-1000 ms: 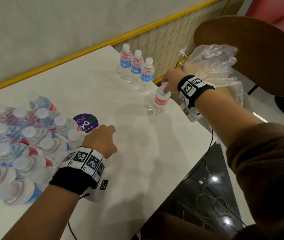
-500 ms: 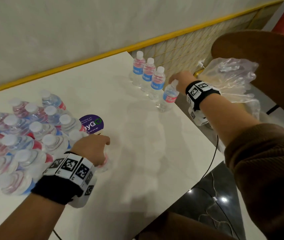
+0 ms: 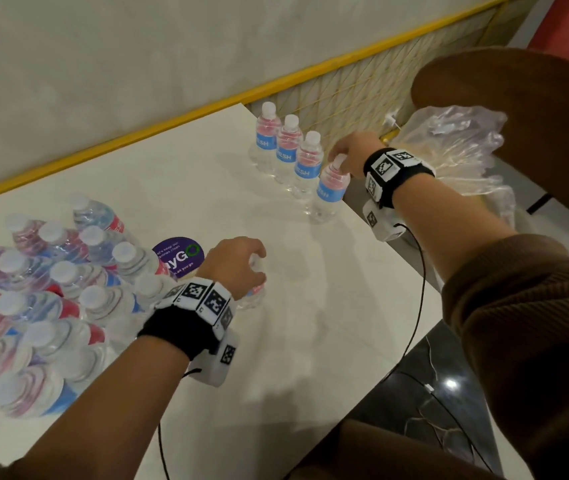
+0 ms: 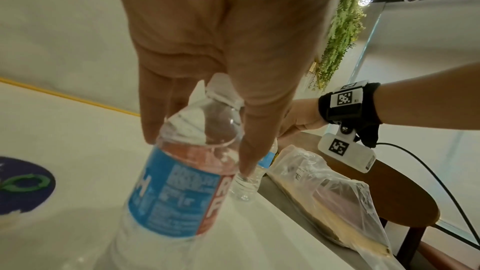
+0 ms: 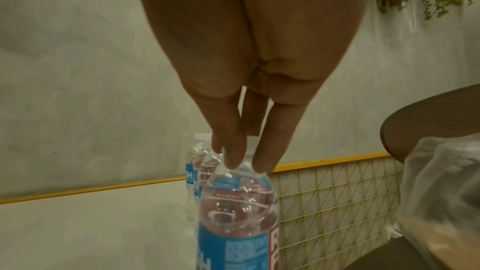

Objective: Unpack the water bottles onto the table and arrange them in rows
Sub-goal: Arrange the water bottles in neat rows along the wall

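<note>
Three upright water bottles (image 3: 288, 147) with blue and red labels stand in a row at the far right corner of the white table (image 3: 311, 323). My right hand (image 3: 349, 157) pinches the cap of a fourth bottle (image 3: 330, 194) standing at the near end of that row, fingers (image 5: 232, 151) around its neck (image 5: 241, 163). My left hand (image 3: 241, 265) grips another bottle (image 4: 182, 182) by its top, just right of the pack; that bottle is mostly hidden in the head view. A shrink-wrapped pack of several bottles (image 3: 44, 299) sits at the left.
A round purple sticker (image 3: 179, 254) lies on the table beside the pack. A crumpled clear plastic bag (image 3: 456, 150) sits past the table's right edge on a round brown table (image 3: 536, 109). A wall with a yellow rail (image 3: 172, 119) borders the far side. Cables (image 3: 414, 306) hang off the table edge.
My right hand carried its bottle back and set it at the near end of the row. My left hand took a bottle from the pack and moved it right.
</note>
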